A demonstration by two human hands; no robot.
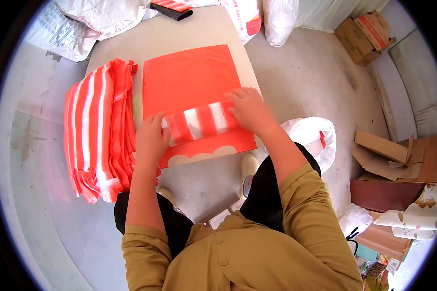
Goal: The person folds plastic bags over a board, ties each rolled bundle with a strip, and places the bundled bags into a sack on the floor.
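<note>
A red plastic sheet lies flat on the table, its scalloped lower end at the near edge. Across it lies a folded red-and-white striped piece. At the striped piece's left end is my left hand, fingers bent over its edge. My right hand is at the other end, fingertips on the striped piece and slightly blurred. Whether either hand pinches the plastic is too small to tell. To the left, a thick stack of striped red-and-white bags sits beside the sheet.
White sacks are behind the table, with a black roll at its far edge. A white bag stands on the floor at right. Cardboard boxes sit far right; an open carton is nearer.
</note>
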